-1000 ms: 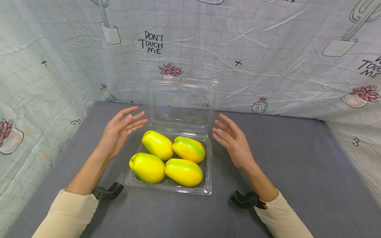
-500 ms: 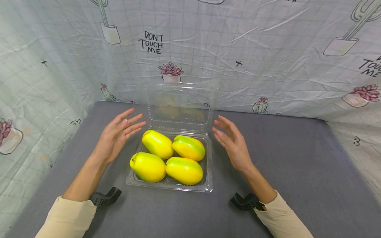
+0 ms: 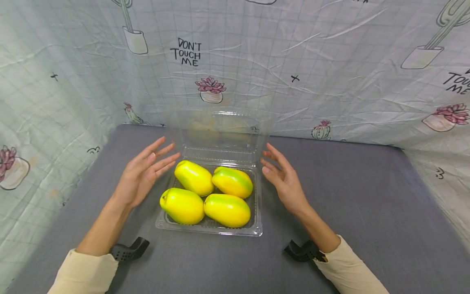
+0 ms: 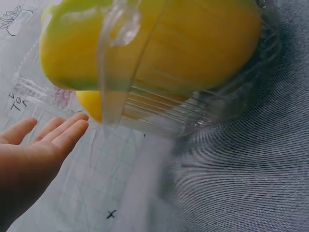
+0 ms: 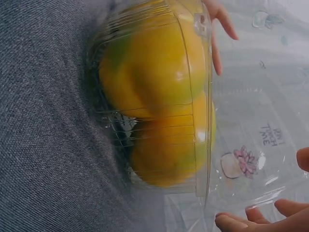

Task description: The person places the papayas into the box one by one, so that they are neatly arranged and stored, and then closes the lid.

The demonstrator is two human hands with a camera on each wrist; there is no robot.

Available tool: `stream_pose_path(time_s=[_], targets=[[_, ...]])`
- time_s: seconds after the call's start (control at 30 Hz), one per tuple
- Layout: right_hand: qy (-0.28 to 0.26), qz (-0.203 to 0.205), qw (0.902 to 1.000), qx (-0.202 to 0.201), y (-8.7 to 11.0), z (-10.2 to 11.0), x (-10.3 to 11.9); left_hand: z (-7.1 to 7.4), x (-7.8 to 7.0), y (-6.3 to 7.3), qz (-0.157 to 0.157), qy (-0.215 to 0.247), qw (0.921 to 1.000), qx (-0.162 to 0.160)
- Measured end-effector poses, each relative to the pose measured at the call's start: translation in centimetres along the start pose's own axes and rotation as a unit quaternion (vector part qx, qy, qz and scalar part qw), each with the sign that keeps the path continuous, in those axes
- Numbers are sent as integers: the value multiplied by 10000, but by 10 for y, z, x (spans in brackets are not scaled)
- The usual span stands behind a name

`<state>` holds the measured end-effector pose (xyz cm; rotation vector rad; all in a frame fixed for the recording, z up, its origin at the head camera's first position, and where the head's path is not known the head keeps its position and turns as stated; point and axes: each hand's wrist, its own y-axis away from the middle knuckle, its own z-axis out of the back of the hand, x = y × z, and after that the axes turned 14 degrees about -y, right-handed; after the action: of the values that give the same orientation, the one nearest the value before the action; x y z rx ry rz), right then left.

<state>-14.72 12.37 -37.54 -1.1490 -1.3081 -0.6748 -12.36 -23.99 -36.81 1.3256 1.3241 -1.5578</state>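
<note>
Several plump yellow-green fruits, papaya-like in shape (image 3: 227,210), lie in the base of a clear plastic clamshell box (image 3: 209,232). Its hinged lid (image 3: 220,154) stands raised at the back, tilted up against the patterned cloth. To the left of the lid, my left hand (image 3: 137,177) hovers with fingers extended toward the hinge side and holds nothing. My right hand (image 3: 288,181) mirrors it on the right, fingers loosely bent, fingertips close to the lid's right edge. The left wrist view has my left hand (image 4: 41,157) palm-up beside the box wall, its fingers straight.
A grey cloth-covered table (image 3: 352,204) lies under the box. Behind and at both sides hangs a pale curtain (image 3: 249,53) printed with cacti and lettering. Black wrist mounts (image 3: 130,249) sit on both wrists, below rolled cream sleeves (image 3: 86,269).
The lid's top edge has sunk, the lid leaning differently on its hinge, and faint reflections of the fruits now show in it. Both hands have shifted only slightly.
</note>
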Motion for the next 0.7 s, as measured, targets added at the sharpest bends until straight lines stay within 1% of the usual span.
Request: stream_pose_path(time_s=[0.13,0.27,0.5,0.57,0.7], targets=[[-13,87,9999,77,1,0,0,-1,2,1,-21,-25,10000,52],[-43,208,9996,174,3,0,1,-2,3,2,81,-74,9999,28],[59,268,9993,243,8,2,3,-3,1,5,202,-269,9993,131],[104,304,9992,253,9,3,3,-3,1,6,195,-318,9992,147],[148,310,9989,322,11,3,4,-3,0,8,64,-519,9983,248]])
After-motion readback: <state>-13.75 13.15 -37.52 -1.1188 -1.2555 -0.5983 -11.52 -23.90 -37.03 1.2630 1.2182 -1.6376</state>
